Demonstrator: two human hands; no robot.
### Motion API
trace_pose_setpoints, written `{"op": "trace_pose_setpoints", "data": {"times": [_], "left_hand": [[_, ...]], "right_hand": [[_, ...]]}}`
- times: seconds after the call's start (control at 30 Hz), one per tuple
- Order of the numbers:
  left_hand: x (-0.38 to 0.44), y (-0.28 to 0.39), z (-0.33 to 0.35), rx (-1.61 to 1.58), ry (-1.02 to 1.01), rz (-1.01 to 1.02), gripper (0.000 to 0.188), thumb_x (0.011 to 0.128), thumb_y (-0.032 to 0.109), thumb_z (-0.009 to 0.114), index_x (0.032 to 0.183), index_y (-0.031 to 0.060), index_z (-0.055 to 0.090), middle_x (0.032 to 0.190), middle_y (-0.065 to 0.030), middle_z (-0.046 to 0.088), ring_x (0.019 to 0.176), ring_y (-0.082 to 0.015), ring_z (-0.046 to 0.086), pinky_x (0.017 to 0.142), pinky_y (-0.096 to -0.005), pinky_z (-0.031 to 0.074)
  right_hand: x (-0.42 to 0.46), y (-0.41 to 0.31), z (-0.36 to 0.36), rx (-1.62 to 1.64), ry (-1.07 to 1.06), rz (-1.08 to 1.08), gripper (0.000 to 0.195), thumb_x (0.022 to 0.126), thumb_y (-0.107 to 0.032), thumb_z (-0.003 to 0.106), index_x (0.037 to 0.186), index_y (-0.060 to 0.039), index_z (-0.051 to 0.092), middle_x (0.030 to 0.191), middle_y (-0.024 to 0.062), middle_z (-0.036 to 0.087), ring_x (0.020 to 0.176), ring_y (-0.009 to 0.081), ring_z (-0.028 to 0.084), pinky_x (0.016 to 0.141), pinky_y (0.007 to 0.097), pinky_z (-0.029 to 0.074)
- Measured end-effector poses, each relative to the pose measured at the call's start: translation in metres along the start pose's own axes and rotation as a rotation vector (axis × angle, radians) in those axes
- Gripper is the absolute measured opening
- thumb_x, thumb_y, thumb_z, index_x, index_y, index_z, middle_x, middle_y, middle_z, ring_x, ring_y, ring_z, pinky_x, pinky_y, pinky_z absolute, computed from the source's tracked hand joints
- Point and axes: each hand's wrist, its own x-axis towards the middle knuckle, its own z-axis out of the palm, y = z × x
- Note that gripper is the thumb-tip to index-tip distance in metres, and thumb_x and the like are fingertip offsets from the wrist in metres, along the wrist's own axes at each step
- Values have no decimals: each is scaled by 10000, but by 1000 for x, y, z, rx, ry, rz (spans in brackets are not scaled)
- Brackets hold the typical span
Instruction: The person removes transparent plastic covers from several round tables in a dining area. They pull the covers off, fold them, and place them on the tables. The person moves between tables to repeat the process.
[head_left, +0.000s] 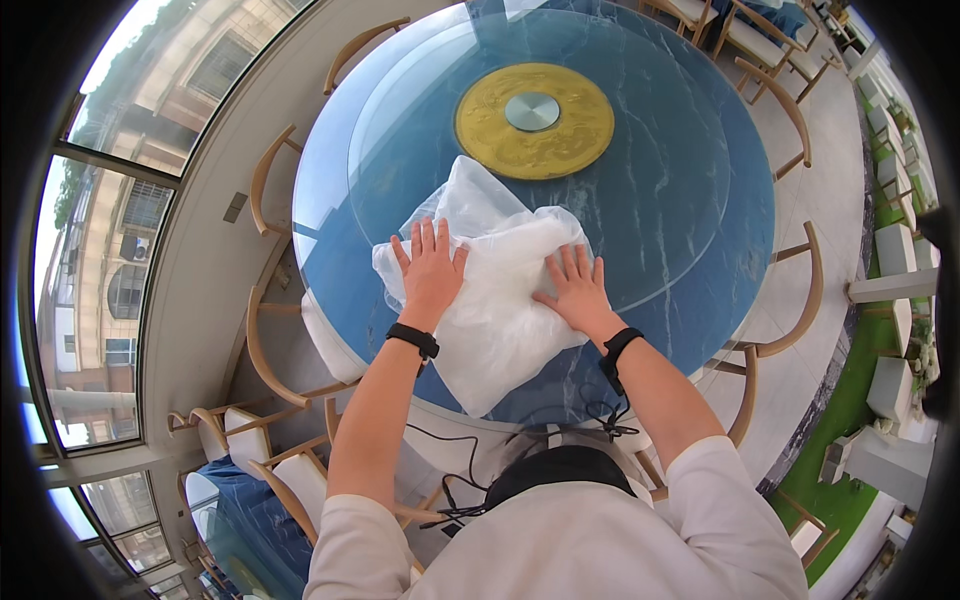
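Observation:
A crumpled, translucent white plastic sheet or bag (495, 322) lies on the near part of a round blue marble-patterned table (675, 330). It is puffed up and folded over itself, with one pointed corner toward the table's middle and another toward me. My left hand (431, 266) rests flat on its left side with the fingers spread. On its right side lies my right hand (577, 289), palm down, fingers apart. Neither hand grasps the plastic. Whether anything is inside the folds cannot be made out.
A glass turntable (652, 217) with a gold disc (480, 127) and a silvery hub (532, 112) covers the table's middle. Wooden chairs (806, 300) ring the table. Black cables (472, 457) hang near my waist. Windows (127, 225) line the left; another blue-covered table (255, 510) stands lower left.

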Motion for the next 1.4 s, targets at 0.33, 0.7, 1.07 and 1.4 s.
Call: {"op": "trace_pose_setpoints", "data": {"times": [0.33, 0.7, 1.07, 1.4], "left_hand": [[-90, -1, -51, 240, -202, -77, 805, 900, 468, 601, 1543, 111, 273, 1595, -200, 224, 1496, -370, 137, 1174, -610, -1], [-220, -30, -136, -377, -221, -352, 781, 919, 422, 602, 1534, 69, 274, 1583, -239, 237, 1491, -390, 153, 1179, -575, 93], [-306, -62, -116, -547, -478, -186, 731, 912, 438, 612, 1464, 14, 391, 1512, -267, 364, 1425, -414, 308, 1158, -546, 217], [-262, 71, -198, -460, -318, 163, 713, 937, 422, 593, 1476, 16, 362, 1533, -265, 325, 1454, -401, 252, 1182, -525, 173]], "right_hand": [[13, -7, -32, 70, -255, 21, 773, 947, -620, 433, 1515, -104, 348, 1617, 152, 187, 1502, 364, 97, 1160, 620, 127], [-106, -5, -124, 481, -174, 57, 580, 954, -401, 571, 1398, -36, 501, 1528, 197, 384, 1435, 390, 312, 1140, 481, 293], [-342, -57, -202, 464, 19, 379, 548, 939, -319, 618, 1373, -3, 507, 1517, 215, 387, 1423, 340, 348, 1124, 398, 344], [-517, -42, -215, 89, 403, 747, 672, 883, -369, 692, 1407, -16, 465, 1552, 264, 282, 1445, 447, 240, 1153, 530, 246]]}}
